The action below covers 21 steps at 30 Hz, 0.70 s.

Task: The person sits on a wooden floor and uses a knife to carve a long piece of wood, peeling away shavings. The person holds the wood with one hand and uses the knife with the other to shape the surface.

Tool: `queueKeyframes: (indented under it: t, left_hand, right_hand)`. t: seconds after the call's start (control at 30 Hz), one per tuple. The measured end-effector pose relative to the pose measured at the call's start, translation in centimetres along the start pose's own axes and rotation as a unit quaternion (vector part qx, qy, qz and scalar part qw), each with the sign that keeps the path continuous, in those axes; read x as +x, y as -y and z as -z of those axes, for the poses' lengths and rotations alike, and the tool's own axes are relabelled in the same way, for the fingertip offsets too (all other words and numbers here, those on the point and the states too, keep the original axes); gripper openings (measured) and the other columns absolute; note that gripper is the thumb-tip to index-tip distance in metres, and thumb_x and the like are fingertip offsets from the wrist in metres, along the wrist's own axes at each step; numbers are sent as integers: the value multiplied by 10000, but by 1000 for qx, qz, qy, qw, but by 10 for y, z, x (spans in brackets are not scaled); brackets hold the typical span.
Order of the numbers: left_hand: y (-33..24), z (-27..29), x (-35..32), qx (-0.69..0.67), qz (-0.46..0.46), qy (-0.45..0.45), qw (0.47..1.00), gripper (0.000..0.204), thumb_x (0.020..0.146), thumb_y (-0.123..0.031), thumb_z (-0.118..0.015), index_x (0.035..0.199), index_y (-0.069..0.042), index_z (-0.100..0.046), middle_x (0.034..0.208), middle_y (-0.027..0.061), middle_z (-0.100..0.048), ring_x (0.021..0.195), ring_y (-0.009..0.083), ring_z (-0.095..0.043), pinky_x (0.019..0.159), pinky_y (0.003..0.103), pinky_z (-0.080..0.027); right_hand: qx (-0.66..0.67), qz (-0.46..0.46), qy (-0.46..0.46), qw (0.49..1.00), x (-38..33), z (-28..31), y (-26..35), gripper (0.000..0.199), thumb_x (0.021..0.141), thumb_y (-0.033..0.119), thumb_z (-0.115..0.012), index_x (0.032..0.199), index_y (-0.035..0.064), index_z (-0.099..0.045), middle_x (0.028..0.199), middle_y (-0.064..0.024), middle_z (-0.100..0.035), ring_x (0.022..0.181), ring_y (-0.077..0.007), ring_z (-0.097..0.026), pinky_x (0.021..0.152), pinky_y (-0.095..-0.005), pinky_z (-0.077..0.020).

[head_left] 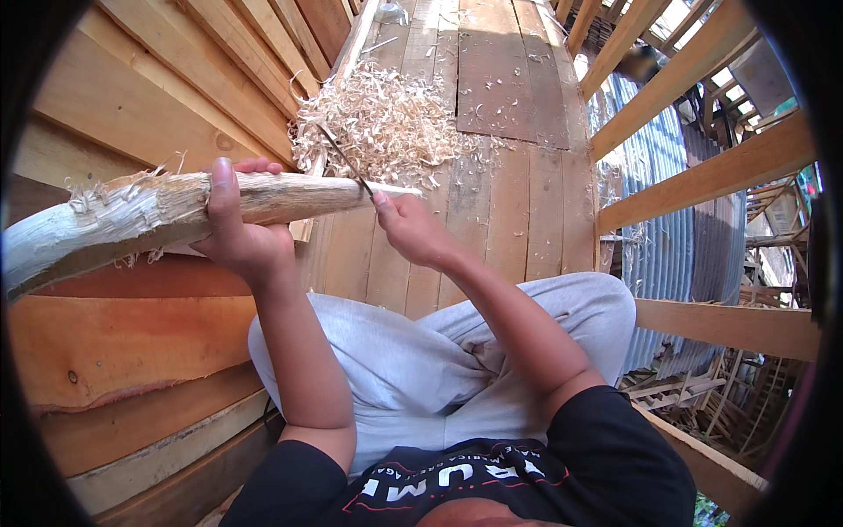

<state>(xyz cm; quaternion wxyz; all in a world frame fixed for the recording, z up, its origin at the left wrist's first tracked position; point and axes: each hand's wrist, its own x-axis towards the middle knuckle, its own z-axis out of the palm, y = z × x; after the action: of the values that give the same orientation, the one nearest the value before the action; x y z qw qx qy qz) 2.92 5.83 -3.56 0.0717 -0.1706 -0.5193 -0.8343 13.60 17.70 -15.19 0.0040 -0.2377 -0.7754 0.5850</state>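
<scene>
A long piece of pale, partly peeled wood [140,211] runs in from the left edge and tapers to a whitish tip past my hands. Shaggy curls cling to its upper side. My left hand [250,233] is wrapped around its middle from below, thumb lying over the top. In my closed right hand [414,230] is a knife [344,158]; its narrow dark blade crosses the thin end of the wood and points away to the upper left. The fist hides the knife's handle. Whether the edge bites into the wood, I cannot tell.
A heap of wood shavings [395,119] lies on the plank floor [509,211] beyond the wood. A plank wall [140,105] stands close on the left. Wooden railings [702,184] line the right, with corrugated sheets [645,228] outside. My folded legs [562,316] are just below my hands.
</scene>
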Motion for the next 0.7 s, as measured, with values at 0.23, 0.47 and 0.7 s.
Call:
queueKeyframes:
  t: [0.23,0.47,0.7]
  left_hand:
    - [-2,-8,-12,-31,1,19,999,255,809,-188,-635,898,20,-518,735,151,-581,649,249,-601,626,386,-543]
    - [0,-6,-8,6,-17,69,997,298,806,-295,-627,849,-13,-543,776,129,-561,730,259,-569,705,418,-504]
    - [6,10,4,-51,13,118,992,272,798,-294,-624,863,-43,-543,798,98,-541,772,228,-553,735,419,-486]
  right_hand:
    - [-1,-212,10,977,7,27,-32,563,1031,393,-317,773,-61,-529,656,-162,-577,638,-329,-570,674,-458,-459]
    - [18,49,-20,998,5,5,-24,550,1032,409,-312,752,-20,-512,616,-122,-526,488,-214,-508,488,-404,-430]
    - [9,-197,8,980,10,30,-48,534,1042,427,-290,680,60,-431,543,-21,-425,417,-135,-401,394,-367,-354]
